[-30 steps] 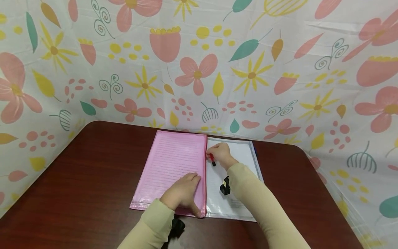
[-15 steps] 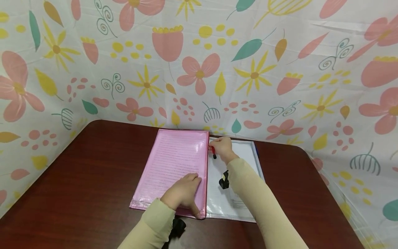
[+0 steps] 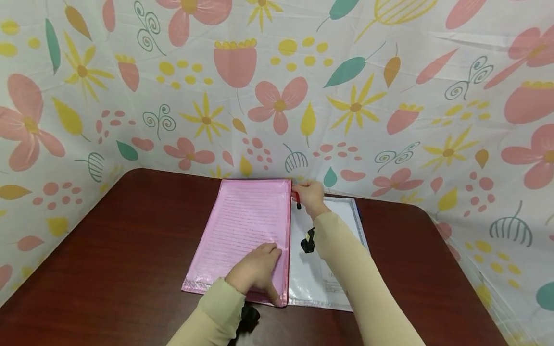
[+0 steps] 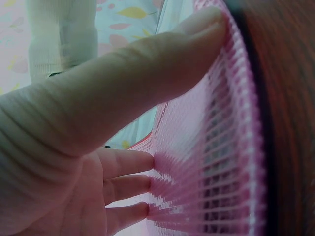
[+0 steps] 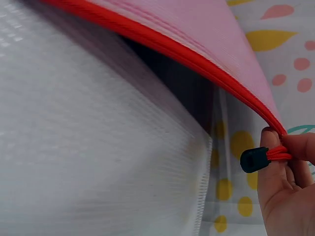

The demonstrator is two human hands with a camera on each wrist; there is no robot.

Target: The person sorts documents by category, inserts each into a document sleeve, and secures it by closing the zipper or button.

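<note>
A pink mesh zipper pouch [image 3: 242,226] lies on the brown table [image 3: 130,250], partly over a white mesh pouch [image 3: 322,269]. My left hand [image 3: 255,274] presses flat on the pink pouch's near right corner, fingers spread on the mesh [image 4: 206,162]. My right hand [image 3: 308,196] is at the pouch's far right corner and pinches the red zipper pull [image 5: 268,156] with its black tab [image 3: 298,204]. The red zipper edge [image 5: 162,46] runs along the pouch's right side.
A flowered cloth [image 3: 277,86] hangs as a backdrop behind and beside the table. The white pouch has a blue zipper edge [image 3: 357,214] on its right. Black wrist-camera straps [image 3: 308,242] show on both sleeves. Bare wood lies left and right of the pouches.
My right hand has slid the zipper pull away from me along the pouch's right edge, from mid-length to the far corner. The left hand has stayed pressed on the near corner.
</note>
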